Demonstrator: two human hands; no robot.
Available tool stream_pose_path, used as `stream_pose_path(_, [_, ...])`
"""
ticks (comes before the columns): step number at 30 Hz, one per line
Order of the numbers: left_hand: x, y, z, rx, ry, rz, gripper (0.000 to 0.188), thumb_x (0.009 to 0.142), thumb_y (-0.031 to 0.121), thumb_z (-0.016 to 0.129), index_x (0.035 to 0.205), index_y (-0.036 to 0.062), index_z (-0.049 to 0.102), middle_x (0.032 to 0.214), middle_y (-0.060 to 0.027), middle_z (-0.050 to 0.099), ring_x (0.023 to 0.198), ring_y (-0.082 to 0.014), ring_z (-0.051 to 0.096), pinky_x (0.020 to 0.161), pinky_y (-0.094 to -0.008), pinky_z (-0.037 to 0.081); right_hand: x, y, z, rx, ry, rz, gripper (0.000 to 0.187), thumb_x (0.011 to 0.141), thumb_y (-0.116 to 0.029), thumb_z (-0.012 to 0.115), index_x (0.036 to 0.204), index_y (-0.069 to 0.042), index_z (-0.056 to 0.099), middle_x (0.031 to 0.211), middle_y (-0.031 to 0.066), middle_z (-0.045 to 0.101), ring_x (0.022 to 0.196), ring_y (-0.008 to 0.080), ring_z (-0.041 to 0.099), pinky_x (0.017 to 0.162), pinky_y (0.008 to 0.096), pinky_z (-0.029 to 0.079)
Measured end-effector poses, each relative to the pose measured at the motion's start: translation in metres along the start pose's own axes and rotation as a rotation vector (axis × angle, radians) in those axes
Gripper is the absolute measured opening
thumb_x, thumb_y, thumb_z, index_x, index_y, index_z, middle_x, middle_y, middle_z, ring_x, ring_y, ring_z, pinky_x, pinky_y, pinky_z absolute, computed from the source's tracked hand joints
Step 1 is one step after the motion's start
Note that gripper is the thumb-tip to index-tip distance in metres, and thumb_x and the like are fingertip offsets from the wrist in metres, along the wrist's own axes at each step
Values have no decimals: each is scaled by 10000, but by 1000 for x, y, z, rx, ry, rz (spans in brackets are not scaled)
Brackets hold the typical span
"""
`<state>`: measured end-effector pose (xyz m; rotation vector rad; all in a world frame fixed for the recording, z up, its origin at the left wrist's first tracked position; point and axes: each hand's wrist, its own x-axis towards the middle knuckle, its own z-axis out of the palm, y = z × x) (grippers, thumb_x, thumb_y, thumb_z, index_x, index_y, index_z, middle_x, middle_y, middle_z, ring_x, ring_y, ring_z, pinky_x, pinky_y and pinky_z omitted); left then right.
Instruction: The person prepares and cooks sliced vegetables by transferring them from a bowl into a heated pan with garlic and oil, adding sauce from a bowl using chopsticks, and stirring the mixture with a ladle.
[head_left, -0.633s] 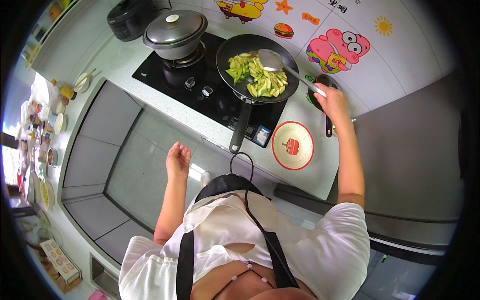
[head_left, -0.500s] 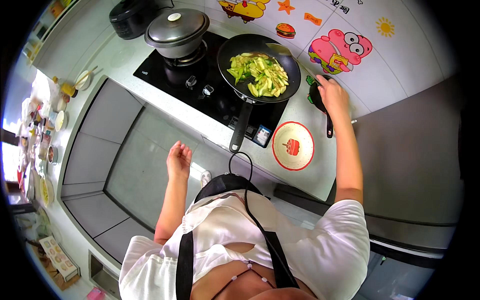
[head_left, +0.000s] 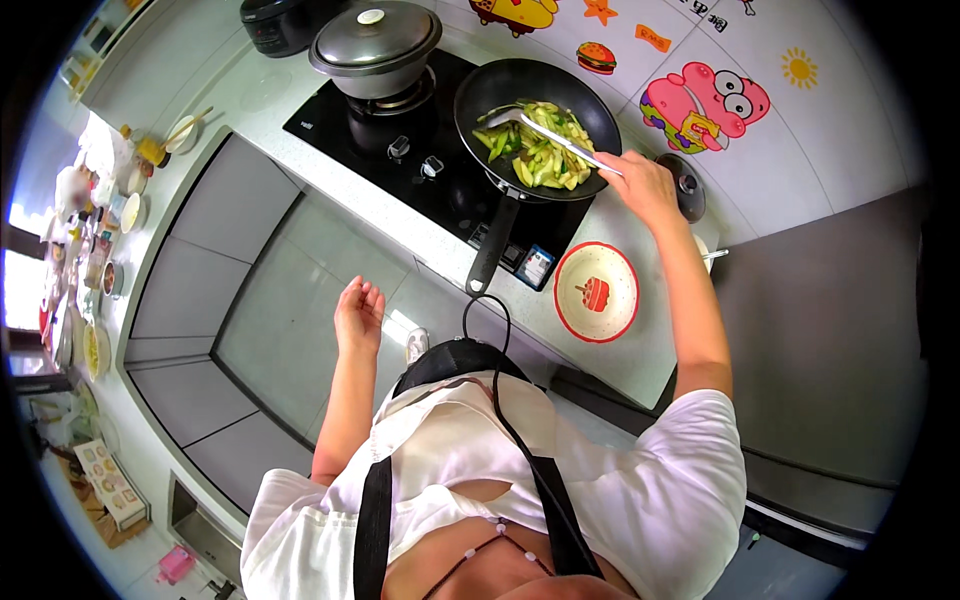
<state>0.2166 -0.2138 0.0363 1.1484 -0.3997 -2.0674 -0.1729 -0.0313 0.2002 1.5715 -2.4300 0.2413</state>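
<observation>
My right hand (head_left: pixel 642 187) is closed around the pale handle of a spatula (head_left: pixel 555 135). The spatula's metal head rests in the green, sliced vegetables (head_left: pixel 545 165), which fill the middle of a black frying pan (head_left: pixel 590 95). That pan sits on the stove's right burner, its black handle pointing toward me. Away from the counter, my left hand (head_left: pixel 359 315) hangs over the floor, loosely curled with nothing in it. A cream bowl with a red rim (head_left: pixel 572 320) stands on the counter below my right forearm; only a printed red picture shows inside.
A lidded metal pot (head_left: pixel 375 50) occupies the left burner of the black glass stove (head_left: pixel 365 155). By the wall, a dark round object with a knob (head_left: pixel 688 188) is partly behind my right hand. Bowls and jars crowd the left counter (head_left: pixel 165 400). A grey appliance (head_left: pixel 830 310) stands at right.
My right hand has come left toward the pan, bringing the spatula from its far right rim into the vegetables. My left hand has barely moved. The view has shifted slightly.
</observation>
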Motion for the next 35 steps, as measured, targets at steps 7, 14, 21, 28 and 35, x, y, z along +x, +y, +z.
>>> stream_pose_path(7, [-1, -3, 16, 31, -38, -23, 215, 860, 118, 472, 1063, 77, 531, 863, -17, 567, 796, -151, 560, 741, -288, 486, -44, 28, -55, -137, -24, -74, 224, 767, -243, 619, 990, -234, 631, 710, 40, 494, 653, 226, 543, 561, 352, 442])
stream_pose_path(14, [2, -6, 19, 49, -36, -36, 201, 859, 129, 493, 1049, 76, 533, 854, -16, 568, 785, -150, 563, 732, -290, 490, -44, 16, -140, -97, -261, 189, 209, 751, -197, 625, 952, -158, 663, 740, 83, 601, 679, 251, 576, 622, 354, 448])
stream_pose_path(21, [2, -6, 18, 32, -10, -33, 190, 858, 140, 510, 1032, 76, 547, 848, -14, 567, 782, -147, 559, 730, -290, 493, -25, 6, -117, -159, -351, 165, 165, 779, -217, 581, 904, -143, 661, 754, 80, 628, 728, 255, 596, 626, 380, 462])
stream_pose_path(28, [3, -2, 7, 29, 6, 15, 179, 864, 150, 495, 1017, 75, 551, 851, -15, 570, 792, -148, 566, 720, -290, 500, -25, 4, -99, -110, -194, 163, 192, 798, -260, 572, 946, -168, 654, 803, 91, 611, 754, 279, 588, 651, 392, 463])
stream_pose_path(35, [5, -3, 2, -26, -17, -21, 182, 855, 143, 518, 1027, 82, 532, 847, -21, 573, 739, -146, 581, 685, -282, 511, -5, 25, -52, 17, -50, 368, 221, 834, -289, 528, 993, -188, 644, 945, 115, 627, 857, 299, 594, 703, 386, 473])
